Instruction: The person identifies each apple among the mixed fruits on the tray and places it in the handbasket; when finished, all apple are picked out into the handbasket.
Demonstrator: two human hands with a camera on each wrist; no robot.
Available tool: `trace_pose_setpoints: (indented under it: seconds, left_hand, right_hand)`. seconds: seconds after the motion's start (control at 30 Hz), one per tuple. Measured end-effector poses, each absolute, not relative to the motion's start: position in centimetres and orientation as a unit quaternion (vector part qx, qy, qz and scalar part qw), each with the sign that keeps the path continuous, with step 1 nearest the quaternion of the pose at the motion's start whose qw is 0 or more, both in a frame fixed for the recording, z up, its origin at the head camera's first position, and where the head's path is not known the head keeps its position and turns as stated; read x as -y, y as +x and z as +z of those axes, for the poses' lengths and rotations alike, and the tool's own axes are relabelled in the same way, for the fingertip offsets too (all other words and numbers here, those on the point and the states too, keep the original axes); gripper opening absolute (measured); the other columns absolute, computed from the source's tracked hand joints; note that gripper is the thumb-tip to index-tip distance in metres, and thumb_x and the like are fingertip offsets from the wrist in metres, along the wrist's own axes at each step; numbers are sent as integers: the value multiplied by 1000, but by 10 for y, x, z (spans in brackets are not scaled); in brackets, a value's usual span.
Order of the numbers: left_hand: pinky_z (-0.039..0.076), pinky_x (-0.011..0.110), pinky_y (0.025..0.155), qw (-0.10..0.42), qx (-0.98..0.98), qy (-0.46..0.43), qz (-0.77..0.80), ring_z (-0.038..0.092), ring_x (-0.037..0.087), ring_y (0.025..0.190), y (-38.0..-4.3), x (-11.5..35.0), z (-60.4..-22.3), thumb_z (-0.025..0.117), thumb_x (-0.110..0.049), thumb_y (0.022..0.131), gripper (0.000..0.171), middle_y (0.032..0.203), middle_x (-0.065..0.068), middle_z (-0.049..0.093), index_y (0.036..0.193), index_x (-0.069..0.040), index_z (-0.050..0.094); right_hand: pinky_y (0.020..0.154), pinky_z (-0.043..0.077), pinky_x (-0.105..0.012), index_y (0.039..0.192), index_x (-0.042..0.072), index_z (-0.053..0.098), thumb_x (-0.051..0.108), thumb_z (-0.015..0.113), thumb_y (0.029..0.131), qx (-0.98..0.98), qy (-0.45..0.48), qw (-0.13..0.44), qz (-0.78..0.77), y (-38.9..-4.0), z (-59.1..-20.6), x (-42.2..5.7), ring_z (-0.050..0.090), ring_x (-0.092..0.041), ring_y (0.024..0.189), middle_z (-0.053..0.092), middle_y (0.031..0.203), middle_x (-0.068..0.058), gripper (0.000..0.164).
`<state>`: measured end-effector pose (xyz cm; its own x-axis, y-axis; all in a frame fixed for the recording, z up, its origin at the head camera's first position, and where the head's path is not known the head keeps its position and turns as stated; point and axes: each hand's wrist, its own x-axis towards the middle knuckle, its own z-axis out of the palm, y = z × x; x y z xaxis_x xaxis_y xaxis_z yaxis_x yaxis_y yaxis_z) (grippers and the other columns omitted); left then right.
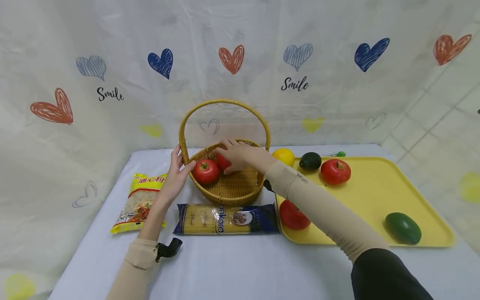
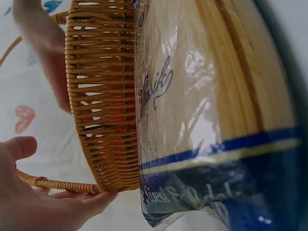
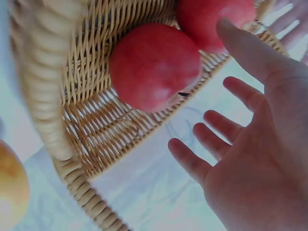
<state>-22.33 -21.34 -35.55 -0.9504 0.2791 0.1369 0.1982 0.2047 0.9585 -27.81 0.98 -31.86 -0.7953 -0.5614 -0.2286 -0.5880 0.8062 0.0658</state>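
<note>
In the head view my left hand (image 1: 174, 177) is at the left side of a wicker basket (image 1: 232, 196). Its fingers lie straight along the outside by the handle (image 2: 57, 184), and the thumb stands apart from them. My right hand (image 1: 241, 156) reaches over the basket from the right. Two red apples are inside: one apple (image 1: 206, 171) at the left, the other apple (image 3: 155, 67) partly covered by the right hand in the head view. The right wrist view shows the right hand's fingers spread, the thumb in front of one apple; whether it touches cannot be told.
A spaghetti pack (image 1: 228, 219) lies before the basket, a yellow pasta bag (image 1: 140, 204) left of it. On the right, a yellow tray (image 1: 369, 191) bears a red apple (image 1: 335, 171), another apple (image 1: 293, 215), a dark avocado (image 1: 310, 161) and a green fruit (image 1: 403, 228). A lemon (image 1: 283, 156) is at its corner.
</note>
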Motion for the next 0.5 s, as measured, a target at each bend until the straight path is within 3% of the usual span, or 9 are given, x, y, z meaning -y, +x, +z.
trace_pose_setpoints:
  seconds: [0.23, 0.5]
  left_hand:
    - [12, 61, 114, 26, -775, 151, 613, 12, 30, 146, -221, 217, -360, 49, -28, 97, 78, 158, 15, 12, 151, -17, -7]
    - [10, 62, 113, 30, -772, 164, 613, 9, 30, 147, -224, 214, -355, 49, -27, 97, 77, 158, 15, 9, 151, -18, -6]
  right_hand:
    - [114, 27, -50, 149, 28, 20, 50, 62, 85, -938, -327, 71, 88, -243, -319, -30, 17, -32, 144, 13, 157, -10, 80]
    - [111, 32, -50, 146, 22, 31, 40, 63, 87, -929, -367, 17, 43, -206, -322, -81, 27, -32, 140, 26, 153, -13, 69]
